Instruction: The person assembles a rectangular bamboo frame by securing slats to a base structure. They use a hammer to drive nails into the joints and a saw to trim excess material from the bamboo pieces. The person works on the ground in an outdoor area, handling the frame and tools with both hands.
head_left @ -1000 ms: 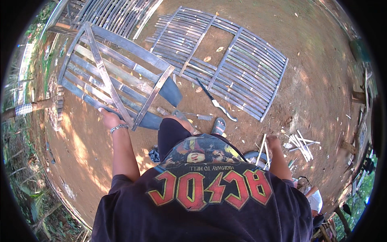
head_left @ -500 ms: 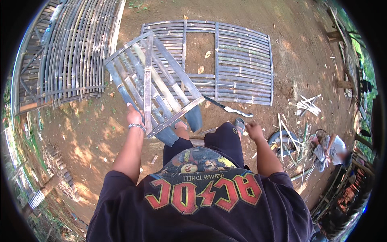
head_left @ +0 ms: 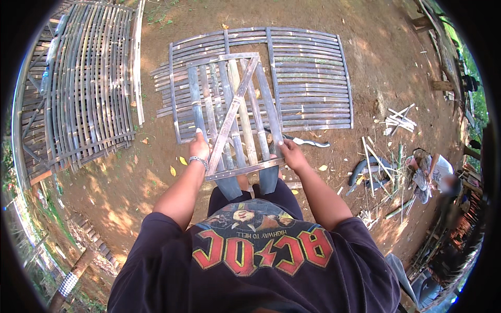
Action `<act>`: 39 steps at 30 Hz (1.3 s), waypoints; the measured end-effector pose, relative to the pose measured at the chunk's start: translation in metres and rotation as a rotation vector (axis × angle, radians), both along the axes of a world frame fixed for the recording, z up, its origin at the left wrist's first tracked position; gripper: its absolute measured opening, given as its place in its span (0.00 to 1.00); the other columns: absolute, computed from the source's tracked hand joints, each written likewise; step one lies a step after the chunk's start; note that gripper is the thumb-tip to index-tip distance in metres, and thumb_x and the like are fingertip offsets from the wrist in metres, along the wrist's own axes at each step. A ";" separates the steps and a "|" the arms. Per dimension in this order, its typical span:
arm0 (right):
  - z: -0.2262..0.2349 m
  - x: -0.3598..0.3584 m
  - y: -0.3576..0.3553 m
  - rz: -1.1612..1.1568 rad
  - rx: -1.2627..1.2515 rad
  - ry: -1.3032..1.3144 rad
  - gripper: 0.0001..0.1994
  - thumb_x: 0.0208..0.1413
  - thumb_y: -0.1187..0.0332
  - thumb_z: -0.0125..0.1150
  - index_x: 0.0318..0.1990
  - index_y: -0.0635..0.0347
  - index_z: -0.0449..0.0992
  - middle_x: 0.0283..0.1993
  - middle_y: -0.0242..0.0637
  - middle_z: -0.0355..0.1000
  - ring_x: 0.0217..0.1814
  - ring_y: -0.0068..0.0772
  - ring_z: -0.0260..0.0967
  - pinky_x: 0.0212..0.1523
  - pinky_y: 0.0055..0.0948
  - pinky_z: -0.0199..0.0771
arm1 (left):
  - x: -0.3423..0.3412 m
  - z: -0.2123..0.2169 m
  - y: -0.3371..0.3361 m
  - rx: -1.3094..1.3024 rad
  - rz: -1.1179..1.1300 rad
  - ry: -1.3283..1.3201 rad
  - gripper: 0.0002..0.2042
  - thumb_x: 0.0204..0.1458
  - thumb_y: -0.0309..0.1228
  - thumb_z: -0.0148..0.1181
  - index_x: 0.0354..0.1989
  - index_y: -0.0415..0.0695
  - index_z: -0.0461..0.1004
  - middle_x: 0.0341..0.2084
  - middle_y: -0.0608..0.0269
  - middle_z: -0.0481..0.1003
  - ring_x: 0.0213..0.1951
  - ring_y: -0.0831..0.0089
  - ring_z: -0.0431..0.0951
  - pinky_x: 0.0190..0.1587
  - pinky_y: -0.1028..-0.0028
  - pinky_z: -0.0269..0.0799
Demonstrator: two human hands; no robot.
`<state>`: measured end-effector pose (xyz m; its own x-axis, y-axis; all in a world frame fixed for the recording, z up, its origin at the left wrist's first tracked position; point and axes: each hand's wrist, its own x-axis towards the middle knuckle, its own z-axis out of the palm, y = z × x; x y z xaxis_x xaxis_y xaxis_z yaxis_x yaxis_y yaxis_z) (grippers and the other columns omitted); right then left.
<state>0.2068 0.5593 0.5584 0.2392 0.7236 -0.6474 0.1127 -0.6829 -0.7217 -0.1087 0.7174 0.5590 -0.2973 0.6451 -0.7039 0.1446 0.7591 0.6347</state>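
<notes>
I hold up a small slatted bamboo gate (head_left: pixel 233 112) in front of my body, with a diagonal brace across its upright slats. My left hand (head_left: pixel 198 146) is closed round its left side slat, low down. On the opposite edge, near the bottom rail, my right hand (head_left: pixel 293 156) grips the right side slat. Two dark slat ends stick out below that rail, over my legs. Beyond the gate a large bamboo panel (head_left: pixel 313 78) lies flat on the dirt, with its doorway-like gap partly covered. A saw with a pale handle (head_left: pixel 311 142) lies near my right hand, its blade mostly hidden.
Another large slatted bamboo panel (head_left: pixel 96 78) fills the far left. On the right are crossed pale strips (head_left: pixel 401 121), a dark tyre-like ring (head_left: pixel 360 172) with sticks over it, and a seated person (head_left: pixel 430 172). A wooden post (head_left: pixel 73 279) stands at the lower left.
The gate has swung from a left tilt to nearly upright and shifted right. My right hand, free before, has taken hold of its right side. My left hand has moved right with it.
</notes>
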 end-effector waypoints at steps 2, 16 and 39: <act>-0.010 0.013 0.022 0.034 -0.052 -0.047 0.28 0.62 0.51 0.58 0.56 0.69 0.71 0.42 0.50 0.78 0.43 0.40 0.77 0.46 0.35 0.74 | 0.009 -0.012 -0.002 0.028 -0.026 -0.037 0.28 0.65 0.54 0.48 0.26 0.39 0.73 0.13 0.62 0.71 0.14 0.72 0.71 0.18 0.68 0.68; -0.281 0.114 0.165 -0.114 -0.051 -0.512 0.33 0.53 0.48 0.66 0.52 0.74 0.73 0.46 0.64 0.76 0.52 0.61 0.74 0.54 0.46 0.72 | 0.148 -0.279 0.104 0.301 0.031 -0.120 0.19 0.66 0.45 0.50 0.34 0.40 0.73 0.21 0.59 0.76 0.19 0.74 0.74 0.23 0.72 0.72; -0.610 0.125 0.308 -0.007 0.304 -0.658 0.30 0.56 0.66 0.62 0.65 0.65 0.60 0.60 0.62 0.65 0.64 0.60 0.63 0.63 0.46 0.65 | 0.149 -0.582 0.250 0.217 -0.393 -0.156 0.38 0.58 0.37 0.61 0.70 0.27 0.50 0.70 0.41 0.55 0.73 0.60 0.54 0.71 0.68 0.47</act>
<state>0.3316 0.8678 -0.0517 0.5155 0.8456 -0.1383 0.5854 -0.4655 -0.6638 0.0407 0.9676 -0.0229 0.0974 0.8244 -0.5575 0.2850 0.5136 0.8093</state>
